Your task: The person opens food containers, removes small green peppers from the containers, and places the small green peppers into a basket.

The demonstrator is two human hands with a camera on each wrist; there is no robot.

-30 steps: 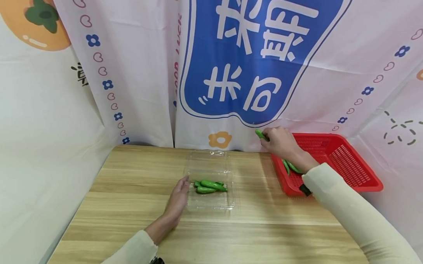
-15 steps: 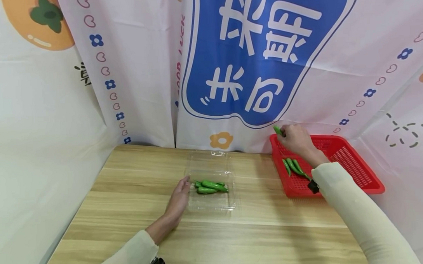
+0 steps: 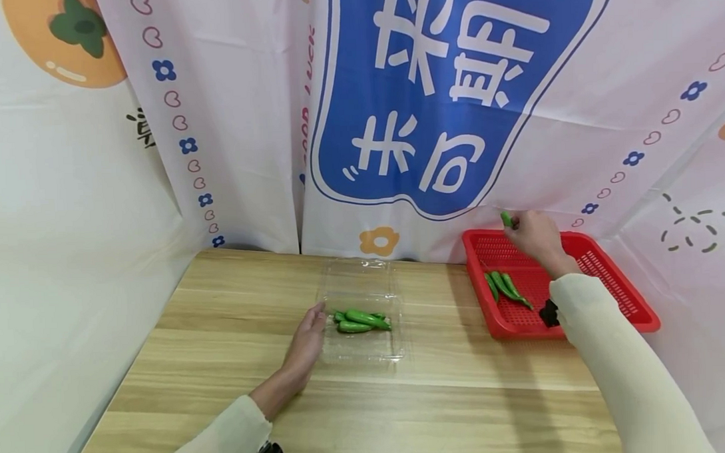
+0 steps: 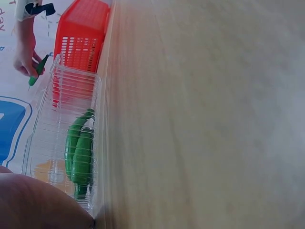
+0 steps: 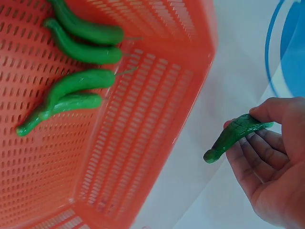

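My right hand [image 3: 537, 237] is raised over the back part of the red plastic basket [image 3: 635, 303] and pinches a green chili pepper [image 5: 238, 130] between thumb and fingers. In the right wrist view that pepper looks dark and wrinkled. Several smooth green peppers [image 3: 504, 289] lie at the basket's left side. My left hand [image 3: 303, 345] rests against the left side of an opened clear plastic box [image 3: 367, 349], its fingers extended. A small pile of green peppers [image 3: 361, 321] sits in the box. The left wrist view shows these peppers through the transparent wall.
Box and basket both stand on a light wooden table [image 3: 452, 396], the basket at the back right. A printed white cloth [image 3: 246, 157] hangs close behind the table and along both sides. The box's lid [image 3: 358, 274] is folded back toward the cloth.
My right hand has moved right with the pepper, from beside the basket's back left corner to over the basket. More peppers in the basket have come into view. The left hand stays put.
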